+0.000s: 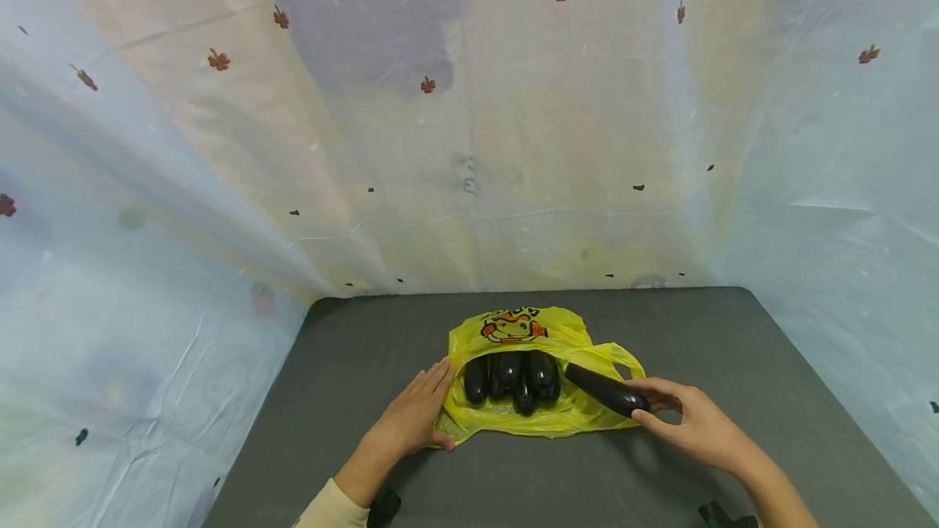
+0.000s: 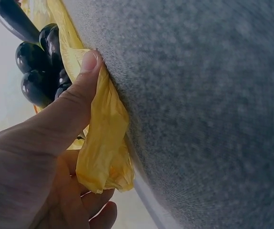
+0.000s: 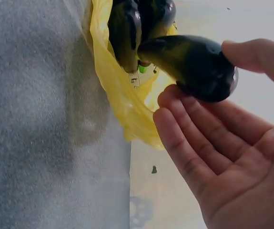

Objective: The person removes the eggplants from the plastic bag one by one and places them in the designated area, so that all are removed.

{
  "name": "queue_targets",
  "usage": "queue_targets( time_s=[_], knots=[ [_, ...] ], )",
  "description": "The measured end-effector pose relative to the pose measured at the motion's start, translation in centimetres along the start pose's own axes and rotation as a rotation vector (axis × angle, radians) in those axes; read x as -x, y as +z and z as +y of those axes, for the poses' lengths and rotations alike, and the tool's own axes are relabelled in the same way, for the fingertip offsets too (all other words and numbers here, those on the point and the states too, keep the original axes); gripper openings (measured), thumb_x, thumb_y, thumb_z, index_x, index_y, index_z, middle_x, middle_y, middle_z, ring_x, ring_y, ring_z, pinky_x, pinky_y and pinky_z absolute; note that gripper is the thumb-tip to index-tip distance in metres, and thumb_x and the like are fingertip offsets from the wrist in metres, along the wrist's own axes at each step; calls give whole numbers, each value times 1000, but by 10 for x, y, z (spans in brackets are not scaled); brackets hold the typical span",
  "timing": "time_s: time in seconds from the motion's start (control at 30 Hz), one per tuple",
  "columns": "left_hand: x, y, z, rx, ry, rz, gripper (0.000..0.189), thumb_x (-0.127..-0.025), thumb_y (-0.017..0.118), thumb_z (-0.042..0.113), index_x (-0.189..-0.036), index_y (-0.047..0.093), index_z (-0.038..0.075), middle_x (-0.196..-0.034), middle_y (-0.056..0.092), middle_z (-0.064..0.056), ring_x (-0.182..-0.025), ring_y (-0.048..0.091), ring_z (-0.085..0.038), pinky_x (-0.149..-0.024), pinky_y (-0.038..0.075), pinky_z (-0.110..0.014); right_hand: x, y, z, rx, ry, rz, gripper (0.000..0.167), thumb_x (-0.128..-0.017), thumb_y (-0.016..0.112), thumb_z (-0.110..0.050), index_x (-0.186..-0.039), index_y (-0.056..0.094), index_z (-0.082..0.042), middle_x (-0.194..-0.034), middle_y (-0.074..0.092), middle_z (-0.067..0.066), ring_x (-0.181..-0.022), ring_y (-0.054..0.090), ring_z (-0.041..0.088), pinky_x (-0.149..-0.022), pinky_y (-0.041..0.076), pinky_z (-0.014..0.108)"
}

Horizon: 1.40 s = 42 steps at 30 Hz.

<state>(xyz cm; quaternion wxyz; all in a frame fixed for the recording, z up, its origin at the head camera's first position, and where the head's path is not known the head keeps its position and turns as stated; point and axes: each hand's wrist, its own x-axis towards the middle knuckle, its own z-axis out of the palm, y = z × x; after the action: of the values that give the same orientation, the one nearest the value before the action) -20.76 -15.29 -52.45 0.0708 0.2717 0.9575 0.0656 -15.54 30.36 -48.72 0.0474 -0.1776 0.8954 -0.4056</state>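
A yellow plastic bag lies on its side with its mouth toward me, several glossy dark eggplants inside. My left hand holds the bag's left edge. In the left wrist view, the thumb lies over the yellow film, with the other fingers behind it. At the right of the mouth, my right hand grips one eggplant by its rounded end. Its narrow end points back into the bag. The right wrist view has this eggplant between thumb and fingers.
Beneath the bag is a grey tabletop with rounded far corners. A pale plastic sheet with leaf prints hangs behind the table and along both sides. The bag's loose handle spreads out near my right hand.
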Motion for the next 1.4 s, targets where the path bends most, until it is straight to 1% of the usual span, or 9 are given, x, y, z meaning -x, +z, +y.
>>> queue_targets(
  time_s=[0.27, 0.5, 0.77, 0.8, 0.87, 1.03, 1.1, 1.3, 1.4],
  knots=[
    [0, -1, 0, -10, 6, 7, 121, -79, 94, 49, -168, 29, -3, -175, 28, -20, -162, 28, -37, -131, 28, -52, 5, -6, 1, -26, -43, -2, 42, -107, 71, -26, -144, 66, -8, -137, 68, 17, -105, 69, 3, -92, 62, 28],
    [0, -1, 1, -6, 5, 2, 121, -79, 94, 49, -168, 29, -3, -175, 28, -19, -162, 28, -37, -131, 27, -52, 11, -16, 1, -59, -33, 32, 39, -107, 71, -20, -144, 67, -10, -140, 66, 19, -112, 66, -1, -92, 61, 23],
    [0, -2, 1, -2, -2, -11, 121, -80, 93, 50, -168, 28, -2, -176, 26, -19, -162, 26, -36, -132, 27, -52, 17, -23, 5, -116, -68, 47, 38, -107, 68, -12, -144, 66, -7, -140, 65, 20, -117, 63, -7, -91, 60, 19],
    [0, -2, 1, -2, -2, -11, 121, -80, 93, 50, -168, 28, -2, -176, 26, -19, -162, 26, -36, -132, 26, -52, 17, -24, 5, -123, -70, 53, 38, -107, 67, -11, -145, 66, -6, -140, 65, 19, -117, 63, -7, -91, 60, 19],
    [0, -2, 0, -7, 0, -11, 120, -80, 92, 50, -168, 28, -2, -176, 26, -19, -162, 26, -36, -132, 26, -52, 17, -25, 6, -139, -66, 74, 37, -107, 67, -10, -144, 66, -6, -139, 66, 12, -117, 63, -7, -91, 60, 18],
    [0, -2, 1, -15, 6, -9, 120, -81, 92, 50, -168, 29, -2, -176, 26, -18, -162, 26, -35, -132, 27, -52, 16, -24, 9, -159, -102, 125, 37, -107, 67, -7, -144, 66, -6, -136, 67, -13, -120, 64, -7, -93, 58, 16],
    [1, -3, 1, -18, 9, -8, 120, -80, 93, 50, -168, 29, -2, -176, 26, -19, -162, 27, -35, -132, 27, -52, 16, -23, 10, -157, -123, 147, 38, -107, 67, -5, -145, 65, -6, -136, 65, -19, -122, 63, -8, -95, 57, 14],
    [1, -3, 2, -17, 13, -5, 120, -80, 93, 50, -168, 30, -2, -175, 27, -19, -162, 27, -35, -131, 27, -52, 16, -21, 10, -144, -119, 244, 41, -106, 69, -7, -146, 64, -7, -137, 62, -23, -122, 60, -11, -97, 53, 9],
    [0, -3, 1, -16, 18, -3, 120, -80, 93, 50, -168, 30, -2, -175, 27, -19, -162, 27, -36, -131, 28, -52, 15, -19, 11, -126, -104, 281, 41, -105, 70, -8, -146, 64, -6, -136, 63, -18, -121, 60, -12, -97, 51, 8]
  ],
)
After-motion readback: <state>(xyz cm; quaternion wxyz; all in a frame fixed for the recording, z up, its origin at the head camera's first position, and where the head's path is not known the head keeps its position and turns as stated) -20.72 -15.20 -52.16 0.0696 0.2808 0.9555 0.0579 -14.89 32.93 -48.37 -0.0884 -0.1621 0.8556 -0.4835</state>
